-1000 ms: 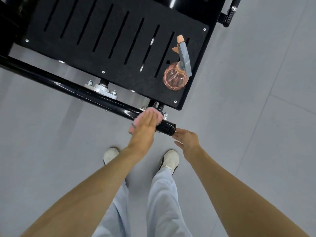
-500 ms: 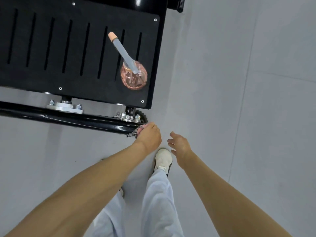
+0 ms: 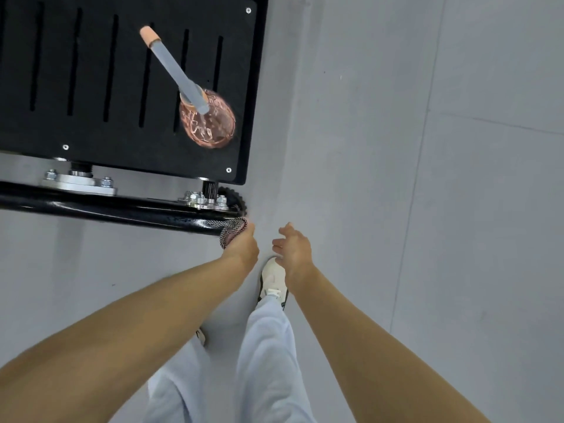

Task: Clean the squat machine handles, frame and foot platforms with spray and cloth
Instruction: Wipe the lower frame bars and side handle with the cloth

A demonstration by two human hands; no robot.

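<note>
Two hands, left [image 3: 242, 247] gripping cloth [image 3: 232, 232] on frame bar [image 3: 122, 210], right [image 3: 294, 247] open, empty

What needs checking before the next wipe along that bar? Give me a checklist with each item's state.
1. Cloth gripped in left hand: ok.
2. Cloth touching the black frame bar at its end: ok.
3. Right hand empty and free to take the spray: ok, fingers open, off the bar.
4. Spray bottle upright on the foot platform, near its corner: ok.
5. Liquid left in the bottle: cannot tell.
6. Bar surface already clean: cannot tell; only gloss shows.
</note>
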